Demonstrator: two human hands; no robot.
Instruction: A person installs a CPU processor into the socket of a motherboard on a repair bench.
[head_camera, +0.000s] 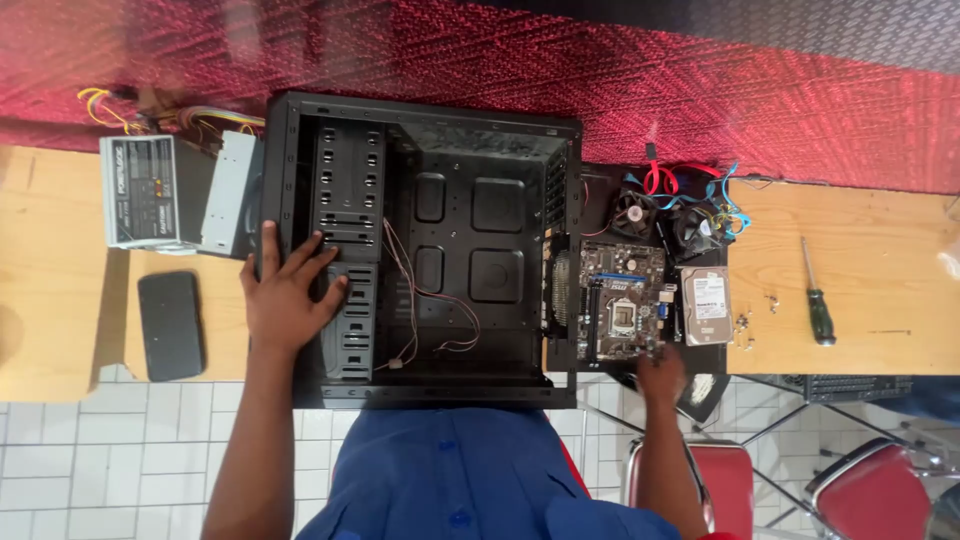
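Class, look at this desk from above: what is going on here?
A person in a blue shirt leans over an open, empty black computer case lying on a wooden table. The left hand rests flat on the case's drive bay side. The right hand touches the near edge of a motherboard beside the case. A hard drive and screwdriver lie to the right.

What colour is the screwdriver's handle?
Green, on the screwdriver lying on the table, right of the hard drive; seen in the head view.

An open, empty black computer case lies flat mid-table, and a green-black motherboard lies flat just right of it.
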